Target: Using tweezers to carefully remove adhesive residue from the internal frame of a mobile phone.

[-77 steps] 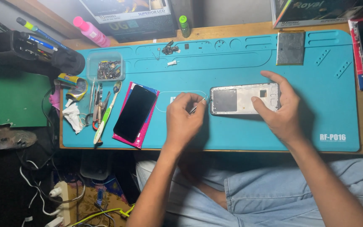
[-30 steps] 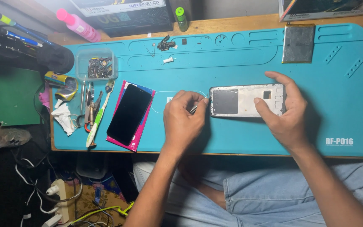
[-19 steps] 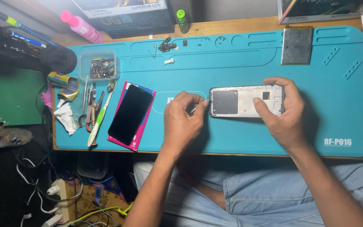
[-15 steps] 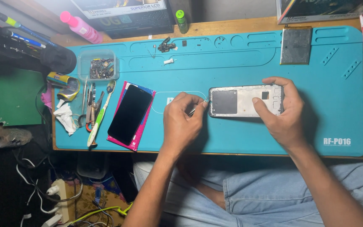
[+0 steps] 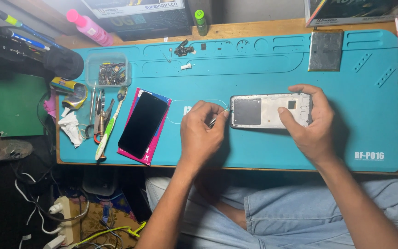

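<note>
An opened silver phone frame (image 5: 269, 111) lies lengthwise across the teal silicone work mat (image 5: 263, 152), pinned at its far end by the right hand (image 5: 312, 124). The left hand (image 5: 202, 133), nearer its open end, pinches a thin metal tool (image 5: 213, 121) against that edge; a black screen panel (image 5: 143, 124) rests well to the left.

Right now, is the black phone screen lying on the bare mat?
No, the black phone screen lies on a pink pad atop the teal mat.

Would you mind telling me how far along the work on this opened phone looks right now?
Done: the phone frame lies opened, with the black screen panel set aside. In hand: the right hand steadies the frame; the left hand works a thin metal tool at its end. Left: the grey flat part remains apart.
</note>
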